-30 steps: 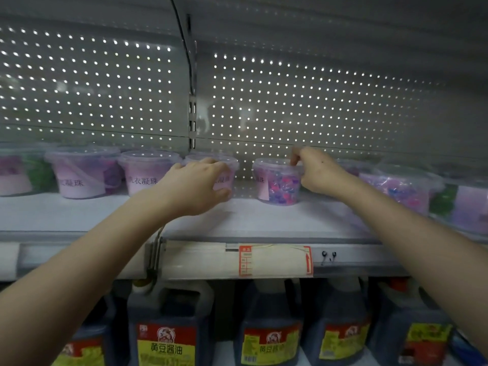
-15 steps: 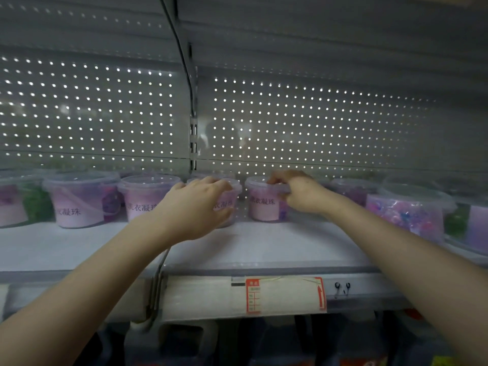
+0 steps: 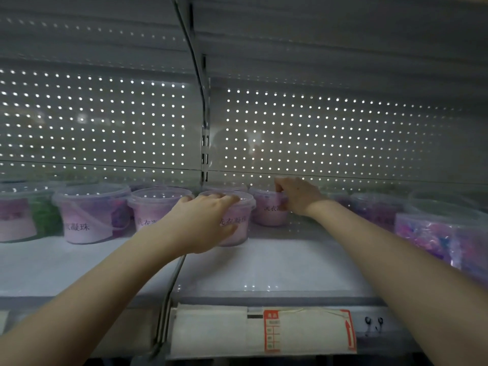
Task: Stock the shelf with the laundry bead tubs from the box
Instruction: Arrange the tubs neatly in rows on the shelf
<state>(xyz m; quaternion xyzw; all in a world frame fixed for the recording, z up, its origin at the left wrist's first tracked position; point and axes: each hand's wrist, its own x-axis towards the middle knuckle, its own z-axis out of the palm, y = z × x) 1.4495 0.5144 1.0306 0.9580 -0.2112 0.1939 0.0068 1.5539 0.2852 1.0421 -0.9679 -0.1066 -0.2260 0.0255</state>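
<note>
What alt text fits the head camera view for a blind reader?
The left hand grips a pink laundry bead tub on a white shelf; the right hand holds another tub farther back, beside a row of tubs.

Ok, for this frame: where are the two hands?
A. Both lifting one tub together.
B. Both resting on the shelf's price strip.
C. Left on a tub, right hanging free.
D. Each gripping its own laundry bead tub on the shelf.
D: the left hand grips the nearer laundry bead tub over its lid and front, and the right hand curls round the rim of the tub behind it, both tubs standing on the shelf.
</note>
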